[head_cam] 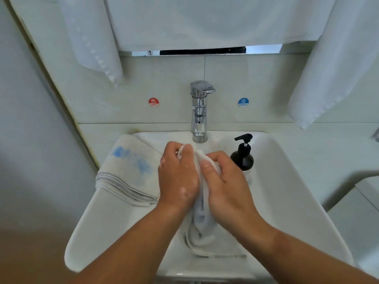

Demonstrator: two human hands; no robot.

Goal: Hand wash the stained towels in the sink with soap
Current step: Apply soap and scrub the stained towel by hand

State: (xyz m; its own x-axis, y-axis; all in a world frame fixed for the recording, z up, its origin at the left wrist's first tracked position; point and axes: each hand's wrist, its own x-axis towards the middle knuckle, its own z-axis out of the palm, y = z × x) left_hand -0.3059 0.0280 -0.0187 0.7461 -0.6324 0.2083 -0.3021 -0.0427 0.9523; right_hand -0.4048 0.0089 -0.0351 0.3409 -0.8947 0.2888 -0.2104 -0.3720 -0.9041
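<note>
Two hands: left hand (178,177) and right hand (223,181) side by side over the sink (287,191), fingers curled tight on one wet towel (202,228).
Towel axis: from the fingers toward the sink's near edge, tail in the basin.
Stained towel (129,171): on the left rim, nearer the left hand.
Soap bottle (243,154): back rim, just beside the right hand.

I see soft, even, cool light with faint shadows; the tall chrome tap (198,111) glints, straight lines bow at the edges, the lower-left corner smears.
</note>
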